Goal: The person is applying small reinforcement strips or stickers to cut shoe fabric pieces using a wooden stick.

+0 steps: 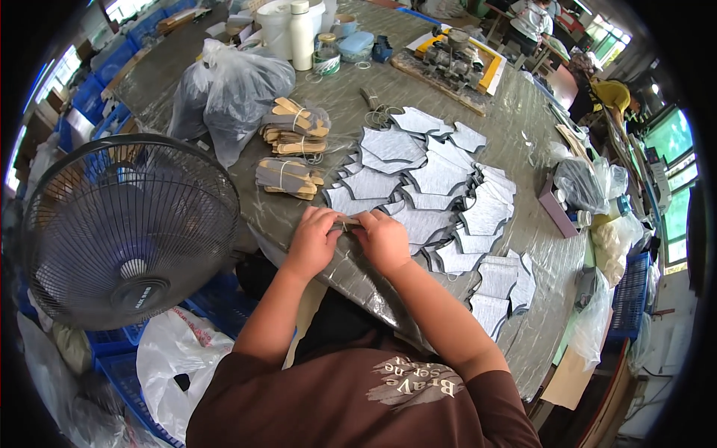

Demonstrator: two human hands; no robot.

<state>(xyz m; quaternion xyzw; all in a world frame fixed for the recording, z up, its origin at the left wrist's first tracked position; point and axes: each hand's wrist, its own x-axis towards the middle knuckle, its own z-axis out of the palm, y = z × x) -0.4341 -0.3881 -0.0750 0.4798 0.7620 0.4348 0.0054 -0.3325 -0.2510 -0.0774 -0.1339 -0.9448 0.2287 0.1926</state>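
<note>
Near the table's front edge my left hand (314, 237) and my right hand (383, 240) are close together, fingers closed. Between their fingertips they hold a small, pale wooden stick (347, 222); most of it is hidden by the fingers. Just beyond my left hand lies a banded bundle of flat wooden sticks with grey parts (287, 178). More such bundles (296, 123) are piled behind it. Beyond my right hand spreads a wide layer of light grey cut pieces with dark edges (426, 175), overlapping one another.
A black fan (134, 224) stands close at the left. Knotted plastic bags (228, 93), a white bottle (301, 37), tubs and a metal device on a board (452, 60) sit farther back on the table (351, 89). A purple box (556, 205) is at the right edge. Other people (532, 22) are in the background.
</note>
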